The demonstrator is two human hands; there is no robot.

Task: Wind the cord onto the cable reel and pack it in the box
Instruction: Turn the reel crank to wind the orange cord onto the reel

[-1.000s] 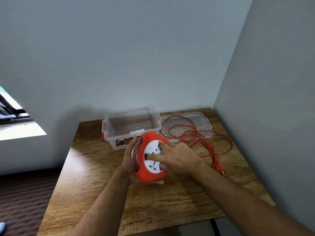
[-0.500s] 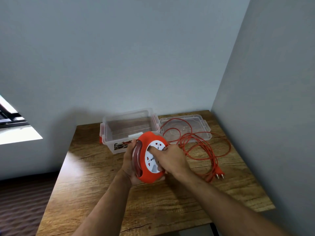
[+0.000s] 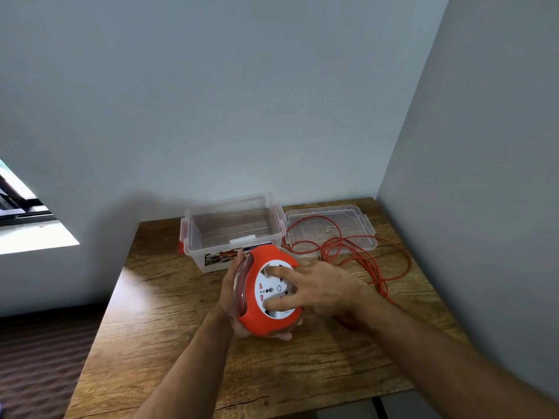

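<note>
Cable reel: your orange reel (image 3: 266,323) sits just below the middle of the frame, held above the wooden table (image 3: 169,337), its white socket face (image 3: 273,290) turned up toward you and to the right.
Left hand: your left hand (image 3: 231,300) cups the reel from behind and below, gripping it; the thumb lies along the clear rim at the reel's left edge and fingertips show under its lower edge.
Right hand: your right hand (image 3: 325,287) is spread open on the socket face, with fingers (image 3: 279,271) pressed flat against the white disc and not wrapped around anything.
Cord: the orange cord (image 3: 357,252) lies in loose loops right of centre, well unwound; some loops rest on the table and some run over the lid. Where it enters the reel is hidden behind your right hand.
Box: the clear plastic box (image 3: 234,229) stands open just above the reel in the frame, against the back wall, with red clips at its sides and a printed label on its near wall. Nothing is visible inside it.
Lid: the clear lid (image 3: 363,220) lies flat on the table, touching the box's right side.
Surroundings: grey walls (image 3: 272,101) fill the upper frame and the right edge; a bright window (image 3: 24,222) shows at the left edge.
</note>
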